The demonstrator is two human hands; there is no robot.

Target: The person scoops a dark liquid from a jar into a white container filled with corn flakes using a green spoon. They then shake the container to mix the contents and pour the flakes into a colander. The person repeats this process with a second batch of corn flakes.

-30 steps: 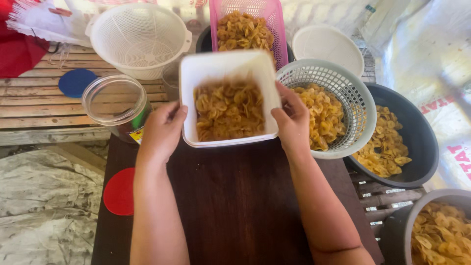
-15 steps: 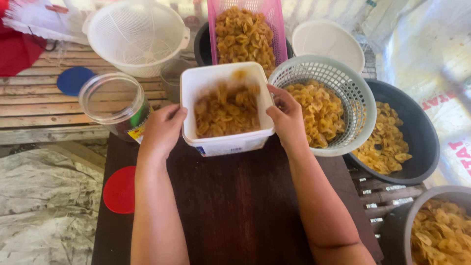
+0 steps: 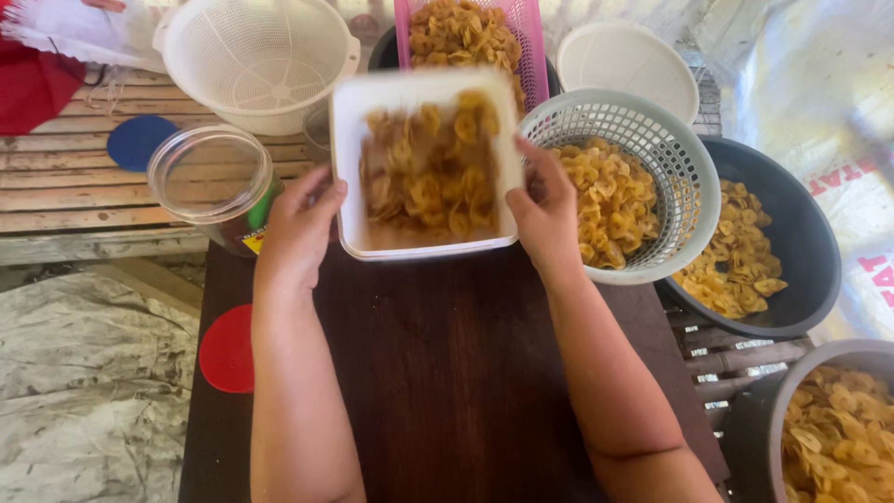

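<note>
We note a white square tub point(image 3: 424, 163) of golden chips point(image 3: 430, 168), blurred, tilted toward us over the dark board

— What changed with the white tub point(image 3: 424, 163) over that last second?

— Half a second earlier its mouth had tipped away, so its near wall showed; now the mouth faced up at the camera again, much as it had a second ago.

— And the chips point(image 3: 430, 166) inside?

— They had sat in a heap toward the middle; now they were spread across the bottom and blurred.

— The hands?

— The left hand point(image 3: 300, 222) and right hand point(image 3: 543, 210) kept their grip on either side, the left one slipping a little lower on the wall.
</note>
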